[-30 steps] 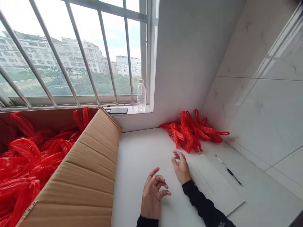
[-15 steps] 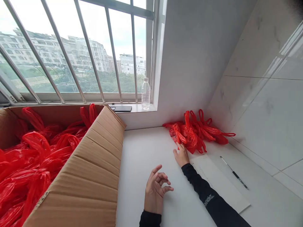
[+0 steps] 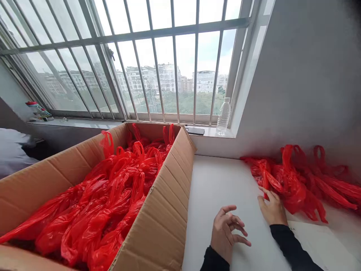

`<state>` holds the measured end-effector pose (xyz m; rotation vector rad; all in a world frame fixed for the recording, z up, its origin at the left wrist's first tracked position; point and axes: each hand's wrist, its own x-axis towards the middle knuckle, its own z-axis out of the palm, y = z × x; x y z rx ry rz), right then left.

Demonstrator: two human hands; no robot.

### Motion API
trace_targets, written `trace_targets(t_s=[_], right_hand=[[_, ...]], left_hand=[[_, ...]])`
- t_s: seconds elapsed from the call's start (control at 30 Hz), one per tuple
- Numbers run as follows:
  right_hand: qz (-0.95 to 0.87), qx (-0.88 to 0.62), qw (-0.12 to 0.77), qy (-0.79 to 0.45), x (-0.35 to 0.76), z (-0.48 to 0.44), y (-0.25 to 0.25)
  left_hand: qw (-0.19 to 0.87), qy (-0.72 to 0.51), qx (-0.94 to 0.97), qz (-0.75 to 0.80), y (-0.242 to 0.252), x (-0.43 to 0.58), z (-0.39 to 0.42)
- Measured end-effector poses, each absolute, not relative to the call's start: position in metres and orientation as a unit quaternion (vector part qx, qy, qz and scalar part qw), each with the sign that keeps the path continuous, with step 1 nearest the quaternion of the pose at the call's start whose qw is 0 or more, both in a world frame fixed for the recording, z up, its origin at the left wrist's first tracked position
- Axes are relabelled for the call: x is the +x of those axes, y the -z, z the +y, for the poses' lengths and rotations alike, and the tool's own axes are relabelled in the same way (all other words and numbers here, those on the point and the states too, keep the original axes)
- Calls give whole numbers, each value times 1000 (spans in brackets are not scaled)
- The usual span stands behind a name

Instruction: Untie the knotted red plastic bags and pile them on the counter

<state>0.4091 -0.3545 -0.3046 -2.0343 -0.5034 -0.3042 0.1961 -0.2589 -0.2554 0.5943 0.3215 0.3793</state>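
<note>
My left hand [image 3: 229,229] hovers above the white table [image 3: 217,188] with its fingers apart and nothing in it. Further right, my right hand [image 3: 272,207] reaches to the near left edge of a pile of red plastic bags [image 3: 293,184]; its fingers are spread and its fingertips touch or nearly touch the bags. To the left stands a large open cardboard box [image 3: 166,203], filled with many knotted red plastic bags [image 3: 113,203].
A barred window spans the back. On its sill stand a clear empty bottle [image 3: 223,116] and a dark phone [image 3: 195,131]. White paper [image 3: 321,244] lies by my right forearm. At the far left, part of a person [image 3: 14,150] shows.
The view has turned to the left, so more of the box and window shows and the pen is out of view. Both hands keep nearly the same pose.
</note>
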Motion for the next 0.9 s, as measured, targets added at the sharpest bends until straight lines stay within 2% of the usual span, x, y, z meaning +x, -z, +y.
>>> trace_targets(t_s=[0.17, 0.3, 0.47, 0.63, 0.73, 0.9], right_hand=[[-184, -811, 540, 125, 402, -351, 292], [-205, -766, 599, 108, 382, -349, 280], [-241, -715, 656, 35, 323, -354, 263], [-318, -584, 734, -138, 275, -370, 250], [-242, -574, 773, -119, 279, -371, 251], [-180, -612, 758, -134, 310, -361, 258]], left_hand=[[921, -205, 298, 141, 248, 191, -244], [929, -166, 293, 152, 243, 199, -239], [946, -106, 233, 198, 240, 209, -241], [965, -105, 196, 137, 236, 208, -244], [954, -151, 211, 148, 237, 208, -242], [932, -178, 277, 154, 245, 212, -238]])
